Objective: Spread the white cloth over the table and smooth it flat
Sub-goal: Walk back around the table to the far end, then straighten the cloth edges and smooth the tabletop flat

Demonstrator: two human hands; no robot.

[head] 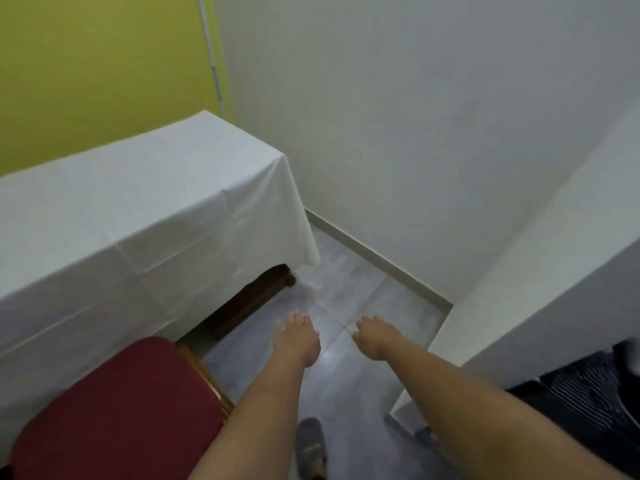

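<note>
The white cloth (131,209) covers the table on the left and hangs down its front and right end, with fold creases across the top. A dark wooden table leg (273,282) shows under the cloth's hem. My left hand (296,337) and my right hand (375,336) are stretched out over the floor, to the right of the table and apart from the cloth. Both hands are empty, palms down, fingers loosely curled.
A red padded chair (121,410) stands at the table's front, low left. A white wall corner juts in on the right (519,323). Grey tiled floor (346,282) runs between table and wall. My slippered foot (311,445) is below.
</note>
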